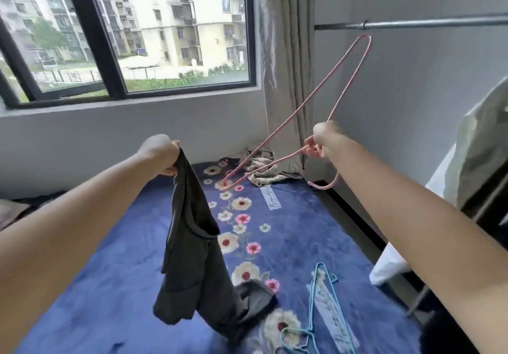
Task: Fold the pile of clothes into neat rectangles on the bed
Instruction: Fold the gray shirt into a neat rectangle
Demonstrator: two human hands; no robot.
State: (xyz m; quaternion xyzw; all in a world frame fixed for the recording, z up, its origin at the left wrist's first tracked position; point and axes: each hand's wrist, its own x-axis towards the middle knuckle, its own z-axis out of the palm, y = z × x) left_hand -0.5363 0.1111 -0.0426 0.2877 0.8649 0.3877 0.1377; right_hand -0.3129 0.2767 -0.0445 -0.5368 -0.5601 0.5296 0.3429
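Note:
My left hand (160, 154) grips the top of a dark grey garment (192, 260), which hangs down with its lower end resting on the bed (110, 285). My right hand (321, 142) holds a pink wire hanger (297, 111) near its neck, up in the air over the far end of the bed, its hook pointing down to the right. The bed has a blue cover with a flower pattern. A crumpled patterned cloth (264, 166) lies at the far end of the bed by the curtain.
Light blue hangers (316, 307) lie on the bed at the near right. A metal rail (412, 23) runs along the right wall, with a white garment (478, 155) hanging at the right edge. A window and a curtain (288, 65) stand behind the bed.

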